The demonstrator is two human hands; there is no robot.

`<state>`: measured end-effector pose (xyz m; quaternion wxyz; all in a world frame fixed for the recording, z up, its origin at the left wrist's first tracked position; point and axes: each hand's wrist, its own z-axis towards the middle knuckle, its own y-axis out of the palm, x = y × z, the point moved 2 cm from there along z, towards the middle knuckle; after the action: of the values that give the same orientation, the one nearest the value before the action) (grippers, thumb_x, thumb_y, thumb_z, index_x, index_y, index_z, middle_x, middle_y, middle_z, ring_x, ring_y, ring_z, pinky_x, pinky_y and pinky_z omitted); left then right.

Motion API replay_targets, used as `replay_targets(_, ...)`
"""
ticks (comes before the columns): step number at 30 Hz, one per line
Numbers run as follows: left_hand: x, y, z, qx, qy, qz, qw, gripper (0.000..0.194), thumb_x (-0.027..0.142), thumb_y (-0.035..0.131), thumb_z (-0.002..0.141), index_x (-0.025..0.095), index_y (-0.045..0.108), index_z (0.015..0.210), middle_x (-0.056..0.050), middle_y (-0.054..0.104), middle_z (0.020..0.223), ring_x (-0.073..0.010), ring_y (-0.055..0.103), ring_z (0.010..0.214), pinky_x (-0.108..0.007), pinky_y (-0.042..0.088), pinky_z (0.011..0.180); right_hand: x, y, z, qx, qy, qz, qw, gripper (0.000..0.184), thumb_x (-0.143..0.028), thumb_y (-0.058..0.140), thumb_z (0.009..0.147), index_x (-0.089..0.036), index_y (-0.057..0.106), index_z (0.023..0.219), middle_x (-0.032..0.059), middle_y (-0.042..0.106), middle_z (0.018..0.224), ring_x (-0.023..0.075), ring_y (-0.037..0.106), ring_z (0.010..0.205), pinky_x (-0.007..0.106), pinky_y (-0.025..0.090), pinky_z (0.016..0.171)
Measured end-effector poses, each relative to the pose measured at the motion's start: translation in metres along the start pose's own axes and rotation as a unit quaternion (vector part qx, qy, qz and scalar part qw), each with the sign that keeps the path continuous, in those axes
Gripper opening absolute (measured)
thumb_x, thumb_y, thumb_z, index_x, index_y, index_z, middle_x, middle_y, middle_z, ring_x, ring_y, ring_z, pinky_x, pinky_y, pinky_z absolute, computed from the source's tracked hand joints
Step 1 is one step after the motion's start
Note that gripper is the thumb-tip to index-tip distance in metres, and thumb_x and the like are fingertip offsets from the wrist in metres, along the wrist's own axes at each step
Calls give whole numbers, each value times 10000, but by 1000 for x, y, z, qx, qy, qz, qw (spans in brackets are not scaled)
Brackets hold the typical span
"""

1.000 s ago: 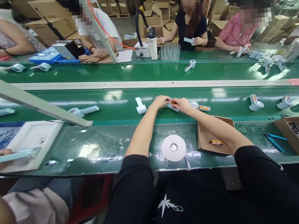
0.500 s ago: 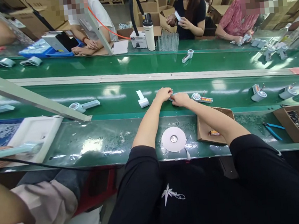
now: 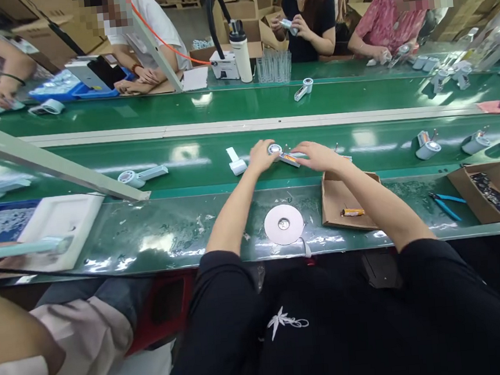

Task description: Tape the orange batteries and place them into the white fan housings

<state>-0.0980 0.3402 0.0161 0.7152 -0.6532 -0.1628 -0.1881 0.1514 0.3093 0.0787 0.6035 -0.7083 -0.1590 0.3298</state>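
My left hand (image 3: 263, 155) grips the round head of a small pale blue hand-held device (image 3: 283, 155) lying on the near green conveyor belt (image 3: 187, 169). Its handle, with orange parts showing inside, points right. My right hand (image 3: 321, 155) hovers just right of that handle, fingers spread, holding nothing. A white device part (image 3: 235, 162) lies on the belt left of my left hand. A roll of white tape (image 3: 283, 224) sits on the bench between my forearms.
A shallow cardboard tray (image 3: 343, 200) with an orange cell (image 3: 352, 212) lies right of the tape. Blue cutters (image 3: 444, 204) and a parts box (image 3: 490, 190) sit further right. More devices (image 3: 141, 175) ride the belt. A co-worker's arm (image 3: 8, 325) is at my left; people work opposite.
My left hand has taken hold of the device's round head. My right hand has let go, opened and shifted a little to the right. The camera tilted slightly downward.
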Motion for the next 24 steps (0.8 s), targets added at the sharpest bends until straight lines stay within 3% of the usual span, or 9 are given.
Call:
replay_targets(3, -53, -35, -40, 80, -128, 32, 988, 562, 472, 558, 1107, 208, 540, 1604, -178, 525, 1724, -475, 377, 1629, -709, 335, 1304, 22, 8, -102, 41, 36, 159, 986, 367, -421, 667, 1027, -224, 835, 1286, 101, 846, 1196, 273, 780, 1091, 441, 595, 1083)
replay_targets(6, -90, -52, -64, 49, -189, 33, 980, 516, 486, 477, 1155, 116, 620, 1485, -212, 699, 1491, -461, 575, 1459, -681, 457, 1207, 33, 30, -172, 42, 111, 217, 969, 299, -510, 769, 930, -271, 868, 1080, 72, 858, 1070, 270, 794, 953, 418, 634, 967)
replay_targets(8, -89, -48, -68, 20, -181, 28, 983, 522, 547, 459, 1166, 148, 655, 1440, -162, 763, 1339, -342, 696, 1304, -568, 557, 1147, 34, 42, -187, 40, 127, 228, 965, 301, -520, 822, 869, -268, 863, 1029, 84, 859, 1038, 274, 797, 894, 405, 645, 898)
replay_targets(11, -61, -32, -70, 15, -150, 35, 988, 553, 558, 540, 1148, 156, 585, 1524, -122, 678, 1455, -246, 705, 1251, -437, 557, 1171, 38, 47, -184, 37, 146, 254, 955, 351, -485, 894, 777, -232, 852, 1015, 115, 854, 988, 272, 788, 809, 390, 645, 822)
replay_targets(16, -37, -39, -105, 54, -165, 62, 983, 459, 485, 672, 1077, 240, 659, 1466, -57, 566, 1579, -305, 638, 1334, -420, 482, 1234, 68, 31, -202, 71, 144, 301, 940, 421, -533, 825, 851, -237, 821, 1150, 119, 854, 1083, 269, 791, 960, 410, 656, 916)
replay_targets(18, -40, -52, -134, 56, -188, 66, 978, 439, 402, 699, 1049, 210, 687, 1443, -97, 588, 1559, -342, 621, 1353, -481, 465, 1246, 71, 26, -217, 148, 133, 380, 903, 500, -563, 851, 818, -264, 805, 1217, 98, 842, 1086, 272, 786, 986, 460, 664, 958)
replay_targets(21, -34, -56, -188, 42, -210, 46, 976, 477, 309, 700, 1021, 102, 692, 1450, -198, 627, 1526, -387, 588, 1416, -532, 436, 1276, 54, 28, -226, 277, 142, 547, 777, 602, -550, 960, 686, -366, 816, 1242, 80, 816, 1102, 276, 801, 990, 507, 661, 977)
replay_targets(23, -29, -42, -218, 83, -246, 35, 965, 599, 364, 734, 1013, 178, 628, 1573, -164, 574, 1642, -344, 545, 1498, -453, 413, 1312, 27, 37, -219, 288, 132, 604, 731, 561, -531, 988, 669, -454, 844, 1205, 105, 815, 1115, 302, 820, 1031, 550, 641, 1012)
replay_targets(24, -30, -31, -232, 112, -248, 29, 962, 683, 377, 765, 992, 209, 580, 1627, -157, 517, 1712, -344, 482, 1567, -454, 370, 1349, 8, 44, -213, 273, 117, 617, 729, 504, -541, 972, 693, -488, 850, 1179, 124, 821, 1162, 324, 821, 1088, 586, 616, 1064)
